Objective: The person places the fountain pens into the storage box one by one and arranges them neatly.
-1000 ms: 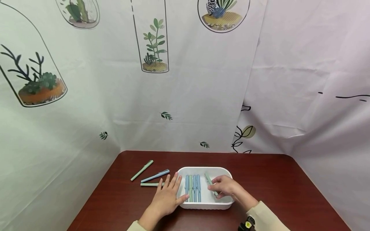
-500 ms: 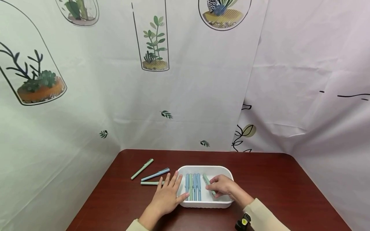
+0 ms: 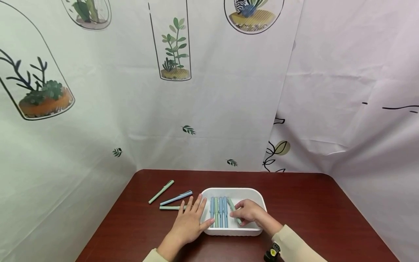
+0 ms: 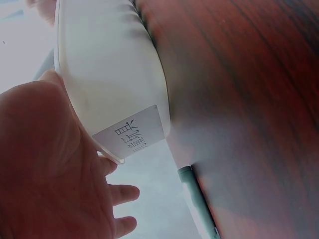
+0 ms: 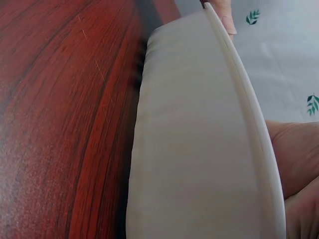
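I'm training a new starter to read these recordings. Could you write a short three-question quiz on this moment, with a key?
1. Multiple choice: what does the right hand hold?
A) nothing
B) a green pen
C) two pens

2. True or false: a blue pen lies on the table, outside the white tray.

3. Count: leaving out the held one, how many pens lie in the row inside the white tray?

Key:
1. B
2. True
3. Four
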A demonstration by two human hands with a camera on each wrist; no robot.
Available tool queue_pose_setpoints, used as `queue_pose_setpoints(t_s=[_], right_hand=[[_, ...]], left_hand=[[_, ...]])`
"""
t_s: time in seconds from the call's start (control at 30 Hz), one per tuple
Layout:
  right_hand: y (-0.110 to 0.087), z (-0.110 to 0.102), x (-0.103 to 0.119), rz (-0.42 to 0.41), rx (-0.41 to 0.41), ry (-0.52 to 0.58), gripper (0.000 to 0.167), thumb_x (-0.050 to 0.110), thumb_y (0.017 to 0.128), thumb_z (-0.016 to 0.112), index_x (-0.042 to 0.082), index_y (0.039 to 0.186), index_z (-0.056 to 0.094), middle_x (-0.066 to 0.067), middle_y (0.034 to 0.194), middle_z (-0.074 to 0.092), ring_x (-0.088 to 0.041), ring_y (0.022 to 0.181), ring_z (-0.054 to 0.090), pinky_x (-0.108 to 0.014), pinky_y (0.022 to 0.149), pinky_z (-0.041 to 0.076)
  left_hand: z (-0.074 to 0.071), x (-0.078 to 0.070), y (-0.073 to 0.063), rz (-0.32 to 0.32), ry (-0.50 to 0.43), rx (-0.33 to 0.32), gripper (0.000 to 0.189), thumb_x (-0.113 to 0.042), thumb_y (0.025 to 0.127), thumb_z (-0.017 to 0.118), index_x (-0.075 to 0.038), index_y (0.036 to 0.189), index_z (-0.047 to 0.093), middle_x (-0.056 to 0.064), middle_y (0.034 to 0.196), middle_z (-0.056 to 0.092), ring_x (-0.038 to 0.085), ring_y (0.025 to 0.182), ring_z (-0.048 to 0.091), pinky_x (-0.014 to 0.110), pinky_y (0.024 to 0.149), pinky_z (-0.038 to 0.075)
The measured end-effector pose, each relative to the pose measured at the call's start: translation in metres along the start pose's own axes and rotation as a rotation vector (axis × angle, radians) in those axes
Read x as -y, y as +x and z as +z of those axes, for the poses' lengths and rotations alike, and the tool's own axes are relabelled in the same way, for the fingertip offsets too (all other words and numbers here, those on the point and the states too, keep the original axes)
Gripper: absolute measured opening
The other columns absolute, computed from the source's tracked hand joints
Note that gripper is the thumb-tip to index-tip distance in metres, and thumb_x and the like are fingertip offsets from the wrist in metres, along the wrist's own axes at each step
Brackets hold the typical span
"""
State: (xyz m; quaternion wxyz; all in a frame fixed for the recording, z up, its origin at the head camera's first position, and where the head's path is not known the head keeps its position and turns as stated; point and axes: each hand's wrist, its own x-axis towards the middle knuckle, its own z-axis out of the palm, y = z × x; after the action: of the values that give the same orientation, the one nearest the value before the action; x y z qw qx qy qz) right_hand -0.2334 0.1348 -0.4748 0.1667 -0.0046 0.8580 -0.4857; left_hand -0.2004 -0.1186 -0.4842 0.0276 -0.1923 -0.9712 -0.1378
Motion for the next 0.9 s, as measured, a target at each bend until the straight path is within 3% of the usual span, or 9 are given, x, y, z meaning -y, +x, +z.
queue_pose_setpoints(t_s=[0.6, 0.9], right_hand=[[-0.0014, 0.0069, 0.0023, 0.002, 0.025, -0.064, 0.036, 0.011, 0.085, 0.079, -0.008, 0.112, 0.064, -0.007, 0.064, 0.064, -0.009, 0.049, 0.059, -0.026, 0.050, 0.056], [-0.0068, 0.0054, 0.0009, -0.020, 0.032, -0.051, 0.036, 0.006, 0.087, 0.074, -0.011, 0.115, 0.060, -0.011, 0.067, 0.070, -0.017, 0.055, 0.069, -0.032, 0.054, 0.058]], left_hand=[[0.0028, 0.0000, 0.0004, -0.012, 0.019, 0.004, 0.082, -0.066, 0.098, 0.046, -0.011, 0.158, 0.036, 0.012, 0.165, 0.028, 0.044, 0.150, 0.025, 0.067, 0.117, 0.017], [0.0026, -0.0004, 0.0008, -0.014, 0.018, 0.007, 0.082, -0.066, 0.098, 0.046, -0.011, 0.158, 0.036, 0.012, 0.165, 0.028, 0.044, 0.150, 0.025, 0.067, 0.117, 0.017]])
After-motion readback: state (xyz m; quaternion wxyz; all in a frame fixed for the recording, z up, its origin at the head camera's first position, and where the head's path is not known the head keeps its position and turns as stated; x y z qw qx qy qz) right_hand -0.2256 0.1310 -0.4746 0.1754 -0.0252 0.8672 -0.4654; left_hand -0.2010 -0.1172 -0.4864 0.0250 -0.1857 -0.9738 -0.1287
